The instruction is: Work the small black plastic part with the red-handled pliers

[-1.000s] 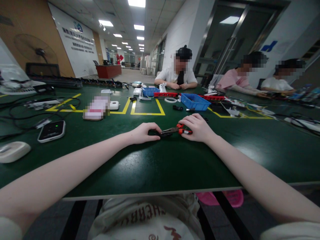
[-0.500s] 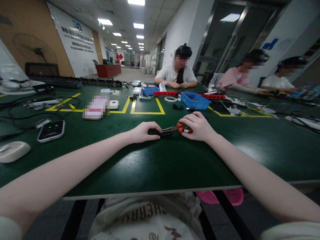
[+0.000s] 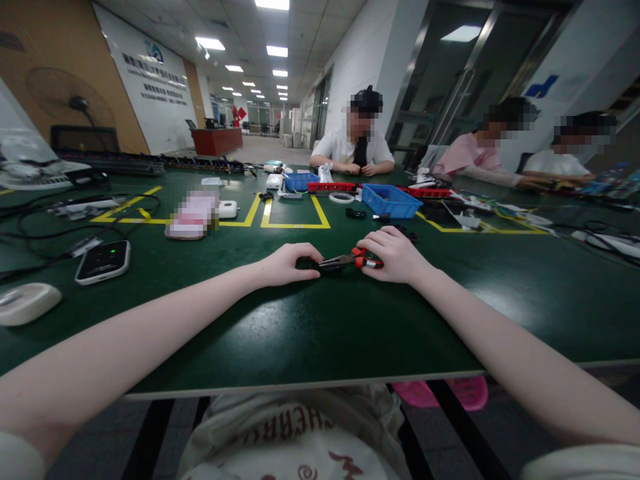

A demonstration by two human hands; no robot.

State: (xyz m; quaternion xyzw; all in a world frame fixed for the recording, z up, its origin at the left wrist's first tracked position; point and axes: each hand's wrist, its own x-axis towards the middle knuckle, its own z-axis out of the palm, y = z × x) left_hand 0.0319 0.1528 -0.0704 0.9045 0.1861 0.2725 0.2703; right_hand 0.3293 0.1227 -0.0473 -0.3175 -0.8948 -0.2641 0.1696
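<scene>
- Pliers, the landmark: red-handled and low over the green tabletop, with the nose pointing toward the left hand.
- Right hand: wrapped round the handles of the pliers at their rear, a hold that probably leaves the nose free to work.
- Left hand: thumb and finger pinched on a small dark piece at the nose of the pliers, presumably to steady it. The two hands are apart, with the nose of the pliers between them.
- Obstructed view: the left hand's fingers and the nose cover much of the dark piece; whether the nose grips it cannot be told.
- Beyond the pliers: two black parts, then a blue tray and a white ring. These would likely hinder only a forward reach.
- Beyond and left of the pliers: yellow tape, a pink slab and a small white device.
- Well left of the pliers: a black-faced device with a green light.
- Farthest beyond the pliers: a seated co-worker in a white top.
</scene>
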